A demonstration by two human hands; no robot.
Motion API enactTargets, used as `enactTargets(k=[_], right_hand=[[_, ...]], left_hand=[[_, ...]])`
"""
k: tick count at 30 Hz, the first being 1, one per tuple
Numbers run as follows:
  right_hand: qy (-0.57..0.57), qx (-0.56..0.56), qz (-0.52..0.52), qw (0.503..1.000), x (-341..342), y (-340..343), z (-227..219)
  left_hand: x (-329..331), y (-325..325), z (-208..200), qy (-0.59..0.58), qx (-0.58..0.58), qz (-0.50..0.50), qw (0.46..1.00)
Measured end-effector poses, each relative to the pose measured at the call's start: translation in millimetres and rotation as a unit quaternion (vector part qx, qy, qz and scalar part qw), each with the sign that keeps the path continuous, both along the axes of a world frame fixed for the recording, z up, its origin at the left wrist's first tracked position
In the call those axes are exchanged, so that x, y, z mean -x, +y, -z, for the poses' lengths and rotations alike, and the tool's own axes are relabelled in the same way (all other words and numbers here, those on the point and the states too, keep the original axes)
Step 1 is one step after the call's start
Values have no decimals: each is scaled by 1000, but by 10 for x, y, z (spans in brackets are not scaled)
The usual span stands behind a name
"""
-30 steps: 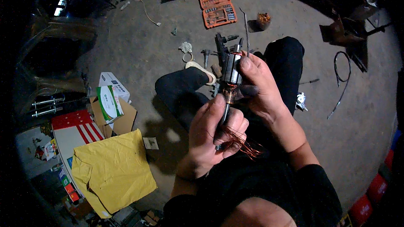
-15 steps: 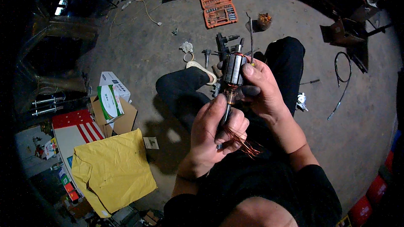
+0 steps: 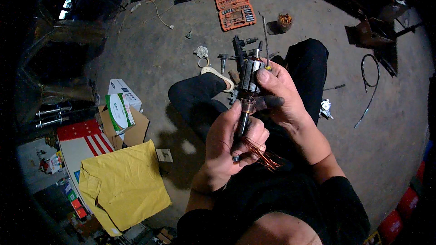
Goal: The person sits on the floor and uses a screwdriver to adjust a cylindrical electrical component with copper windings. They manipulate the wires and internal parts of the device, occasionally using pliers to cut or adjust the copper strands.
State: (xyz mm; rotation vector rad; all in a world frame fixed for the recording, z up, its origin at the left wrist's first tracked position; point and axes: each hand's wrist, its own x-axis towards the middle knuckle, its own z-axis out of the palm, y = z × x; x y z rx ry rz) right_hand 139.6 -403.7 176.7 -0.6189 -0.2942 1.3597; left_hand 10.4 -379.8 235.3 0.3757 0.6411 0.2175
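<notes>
Between my two hands is a motor armature [image 3: 251, 78], tilted, with its slotted steel core upward and its shaft pointing down toward me. My left hand [image 3: 229, 138] is closed round the lower shaft, thumb near the copper commutator [image 3: 248, 105]. A bundle of loose copper wires [image 3: 265, 156] also sticks out from that hand's fingers. My right hand [image 3: 282, 91] grips the core from the right, thumb on its side and a dark-stained finger by the commutator. A thin metal rod with a yellow part [image 3: 266, 36] rises from behind the right hand; its lower end is hidden.
On the floor ahead lie an orange socket set [image 3: 235, 10], a container of copper-coloured pieces [image 3: 284, 22] and dark metal parts [image 3: 239, 47]. A yellow cloth-like sheet [image 3: 127, 186] and open cardboard box [image 3: 134, 129] are at left. A black cable [image 3: 371, 75] lies right.
The armature has turned slightly in my hands. My right thumb has shifted a little left along the core, and the thin rod has swung to the left.
</notes>
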Motion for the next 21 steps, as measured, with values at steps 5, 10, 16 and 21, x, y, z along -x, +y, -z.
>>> enactTargets(k=[5, 10, 16, 21], right_hand=[[-38, -1, 18, 999, 18, -4, 17], [-26, 23, 6, 999, -38, -44, 36], [-43, 4, 4, 999, -64, -53, 68], [-52, 2, 7, 999, -74, -62, 44]], left_hand=[[62, 11, 113, -89, 30, -1, 996], [53, 51, 114, -73, 26, 23, 997], [57, 55, 149, -100, 34, 19, 994], [64, 63, 187, -116, 21, 27, 993]])
